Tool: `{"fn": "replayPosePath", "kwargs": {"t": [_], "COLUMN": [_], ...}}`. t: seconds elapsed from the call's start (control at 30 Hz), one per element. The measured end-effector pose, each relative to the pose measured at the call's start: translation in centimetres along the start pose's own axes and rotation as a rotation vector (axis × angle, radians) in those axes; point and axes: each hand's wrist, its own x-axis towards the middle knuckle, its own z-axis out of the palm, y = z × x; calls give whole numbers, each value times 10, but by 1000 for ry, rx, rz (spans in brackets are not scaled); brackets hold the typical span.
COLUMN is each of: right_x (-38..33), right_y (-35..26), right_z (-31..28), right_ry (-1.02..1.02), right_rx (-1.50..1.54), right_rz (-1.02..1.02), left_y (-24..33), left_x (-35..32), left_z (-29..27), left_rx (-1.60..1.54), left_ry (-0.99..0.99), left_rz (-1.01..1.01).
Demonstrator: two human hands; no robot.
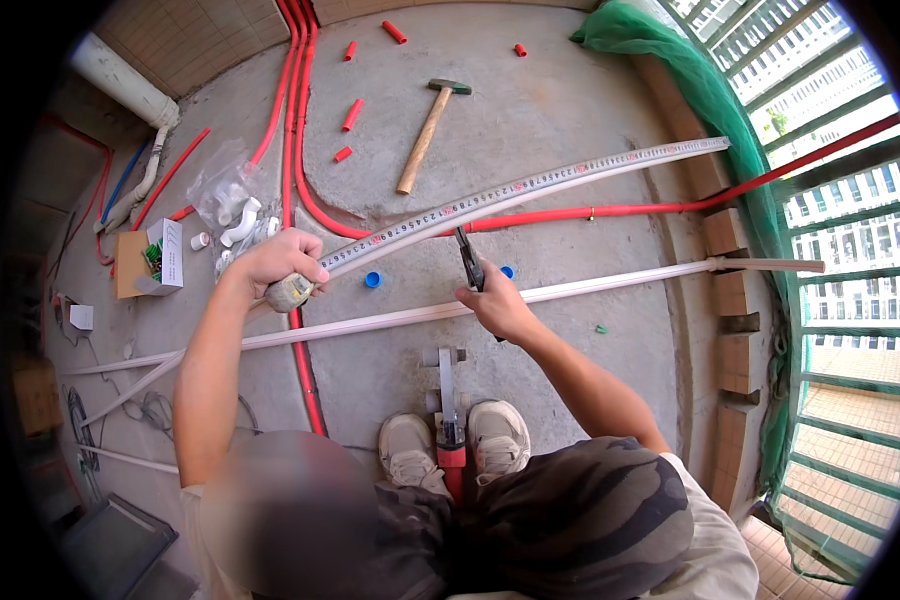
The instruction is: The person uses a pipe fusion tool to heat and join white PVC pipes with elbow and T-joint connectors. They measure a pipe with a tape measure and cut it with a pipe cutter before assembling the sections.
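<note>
My left hand [282, 262] is closed around a tape measure [290, 292]. Its metal blade [530, 185] runs out far to the right and lies along a pale pipe [570, 182], which passes under the same hand. In my right hand [497, 300] is a black-handled, pliers-like tool [469, 258], its slim jaws pointing up near the blade; whether they touch it I cannot tell. Just beyond that hand sits a blue cap [507, 272], partly covered. Another blue cap [373, 280] lies between my hands. A second pale pipe [380, 324] crosses the floor below them.
Red pipes [301, 120] run along the concrete floor. A hammer [428, 140] and short red pipe pieces lie beyond my hands. Between my shoes stands a red-bodied tool with a metal bar [448, 400]. Left are a bag of white fittings [235, 215] and a box [155, 260]; right, green netting [760, 190].
</note>
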Motion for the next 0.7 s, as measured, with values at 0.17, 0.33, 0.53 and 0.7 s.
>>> {"fn": "replayPosePath", "kwargs": {"t": [0.17, 0.33, 0.53, 0.7], "right_x": [3, 6, 9, 9], "right_y": [-6, -10, -17, -11], "right_z": [13, 16, 26, 29], "right_ry": [7, 20, 30, 50], "right_rx": [-54, -57, -85, -102], "right_rz": [-44, -63, -79, -108], "left_y": [-1, -2, -7, -10], "left_x": [-1, 0, 3, 8], "left_z": [3, 6, 6, 6], "left_rx": [16, 49, 43, 8], "left_ry": [-10, -5, -14, -27], "left_rz": [0, -5, -11, -22]}}
